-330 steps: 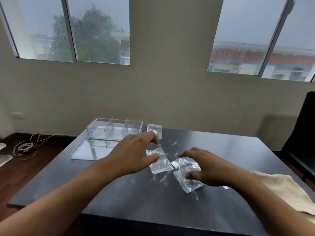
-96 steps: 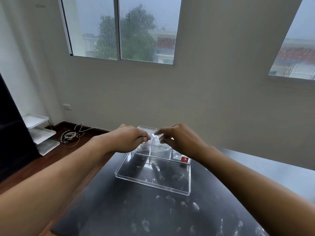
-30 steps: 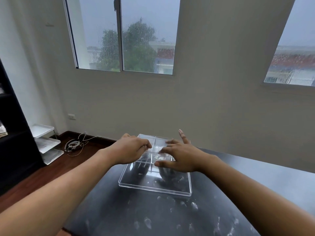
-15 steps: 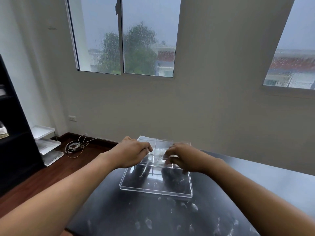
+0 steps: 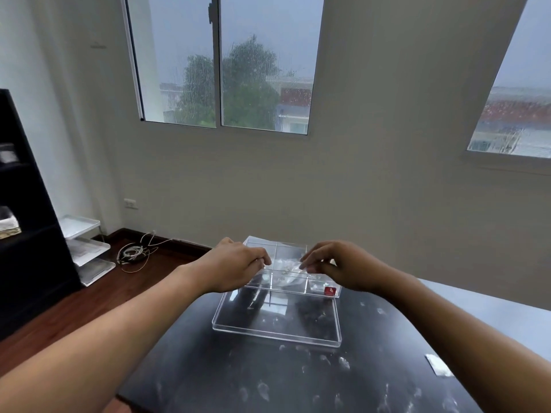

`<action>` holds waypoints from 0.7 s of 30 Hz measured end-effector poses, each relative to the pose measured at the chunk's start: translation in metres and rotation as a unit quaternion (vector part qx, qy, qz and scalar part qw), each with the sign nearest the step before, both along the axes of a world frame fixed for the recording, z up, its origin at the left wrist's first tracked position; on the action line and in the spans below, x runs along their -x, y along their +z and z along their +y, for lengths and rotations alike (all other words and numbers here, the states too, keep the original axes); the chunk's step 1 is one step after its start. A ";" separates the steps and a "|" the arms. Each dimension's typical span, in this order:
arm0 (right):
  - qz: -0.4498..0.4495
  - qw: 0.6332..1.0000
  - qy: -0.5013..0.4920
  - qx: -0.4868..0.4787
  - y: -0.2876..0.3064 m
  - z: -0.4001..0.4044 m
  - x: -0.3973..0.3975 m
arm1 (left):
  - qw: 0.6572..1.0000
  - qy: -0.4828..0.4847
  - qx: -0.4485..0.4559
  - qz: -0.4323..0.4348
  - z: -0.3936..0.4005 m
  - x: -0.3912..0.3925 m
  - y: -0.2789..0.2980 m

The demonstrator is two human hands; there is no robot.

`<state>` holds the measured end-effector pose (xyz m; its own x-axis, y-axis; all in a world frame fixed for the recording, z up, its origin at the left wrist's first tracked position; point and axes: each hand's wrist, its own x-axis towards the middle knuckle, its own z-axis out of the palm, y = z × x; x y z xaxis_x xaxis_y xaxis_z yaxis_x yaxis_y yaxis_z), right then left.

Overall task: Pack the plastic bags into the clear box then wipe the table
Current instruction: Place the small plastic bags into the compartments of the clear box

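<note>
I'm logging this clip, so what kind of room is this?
Probably a home office or spare room: a dark table by rain-streaked windows, stacked white trays and loose cables on the wooden floor.

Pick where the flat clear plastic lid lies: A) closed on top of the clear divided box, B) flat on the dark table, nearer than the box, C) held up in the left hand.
B: the flat clear plastic lid lies on the dark table, nearer than the clear divided box.

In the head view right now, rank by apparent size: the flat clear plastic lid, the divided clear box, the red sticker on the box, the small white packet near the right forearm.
Largest to smallest:
1. flat clear plastic lid
2. divided clear box, though farther away and partly hidden by both hands
3. small white packet
4. red sticker
</note>
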<state>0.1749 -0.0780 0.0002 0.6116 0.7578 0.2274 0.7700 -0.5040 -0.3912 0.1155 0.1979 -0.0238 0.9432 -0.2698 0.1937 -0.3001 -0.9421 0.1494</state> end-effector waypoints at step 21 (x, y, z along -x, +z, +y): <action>-0.231 0.968 -0.096 0.021 -0.022 0.053 0.012 | 1.000 0.006 -0.018 0.014 -0.001 0.000 -0.004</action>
<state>0.1629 -0.0253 -0.0216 0.5831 0.6540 0.4819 0.7480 -0.6636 -0.0046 0.1154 0.1966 -0.0274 0.9514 -0.2642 0.1584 -0.2846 -0.9506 0.1242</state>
